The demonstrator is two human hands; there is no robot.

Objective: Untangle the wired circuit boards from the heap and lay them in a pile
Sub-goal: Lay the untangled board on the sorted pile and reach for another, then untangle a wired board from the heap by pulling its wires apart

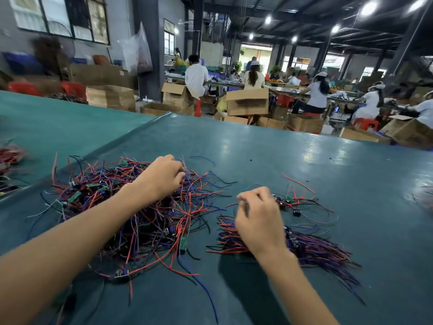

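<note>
A tangled heap (131,207) of small green circuit boards with red, blue and black wires covers the left middle of the green table (269,156). My left hand (161,178) reaches into the heap's far side, its fingers curled down among the wires. To the right lies a sorted pile (311,247) with the wires lying roughly parallel. My right hand (257,219) is over that pile's far left end, fingers curled and pinching a thin wire. A few boards (289,201) with loose wires lie just beyond this hand.
More wire bundles lie at the table's left edge (9,158) and far right edge (424,195). A seam (112,141) runs diagonally across the table cover. Beyond the table stand cardboard boxes (247,102) and several seated workers (196,78).
</note>
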